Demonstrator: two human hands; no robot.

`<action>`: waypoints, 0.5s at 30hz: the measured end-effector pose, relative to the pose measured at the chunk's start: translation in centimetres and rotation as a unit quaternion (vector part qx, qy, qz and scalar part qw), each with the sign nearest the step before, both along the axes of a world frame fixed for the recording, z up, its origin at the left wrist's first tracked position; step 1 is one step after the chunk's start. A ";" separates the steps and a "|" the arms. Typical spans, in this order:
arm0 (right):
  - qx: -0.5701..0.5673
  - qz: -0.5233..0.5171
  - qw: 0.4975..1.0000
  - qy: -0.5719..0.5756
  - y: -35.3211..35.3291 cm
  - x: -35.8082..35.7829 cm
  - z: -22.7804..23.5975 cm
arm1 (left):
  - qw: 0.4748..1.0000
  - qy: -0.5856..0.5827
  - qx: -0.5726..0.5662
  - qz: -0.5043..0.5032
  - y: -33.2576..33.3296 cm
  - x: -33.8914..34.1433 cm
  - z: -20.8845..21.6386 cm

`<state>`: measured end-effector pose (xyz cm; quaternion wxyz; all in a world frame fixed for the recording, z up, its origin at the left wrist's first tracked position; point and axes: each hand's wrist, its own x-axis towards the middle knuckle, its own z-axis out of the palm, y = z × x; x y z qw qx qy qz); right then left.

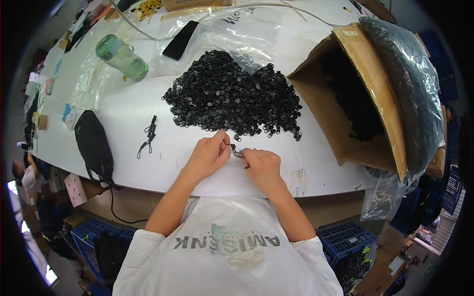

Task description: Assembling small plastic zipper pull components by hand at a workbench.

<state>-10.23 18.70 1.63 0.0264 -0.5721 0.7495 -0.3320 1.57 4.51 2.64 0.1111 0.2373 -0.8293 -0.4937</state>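
Note:
My left hand [213, 152] is closed in a pinch on one end of a small black cord pull [236, 152], at the front of the white table. My right hand [262, 165] pinches the cord's other end, and a bit of its loop pokes out under the fingers. A little dark piece sits on the cord between both hands; its exact shape is too small to make out. Just beyond lies a wide heap of small black pieces [232, 96], like zipper sliders. To the left, several finished-looking black cord pulls [149, 135] lie in a loose group.
An open cardboard box [368, 84] with dark contents lies on its side at right, a plastic-wrapped bundle [402, 93] against it. At left are a black pouch [94, 145] and a green bottle [122, 58]. A phone [180, 40] rests on clear plastic behind the heap.

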 end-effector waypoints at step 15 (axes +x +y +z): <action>0.072 0.080 0.994 0.023 0.1 1.0 -0.2 | 0.998 0.009 0.047 -0.048 0.5 0.8 0.6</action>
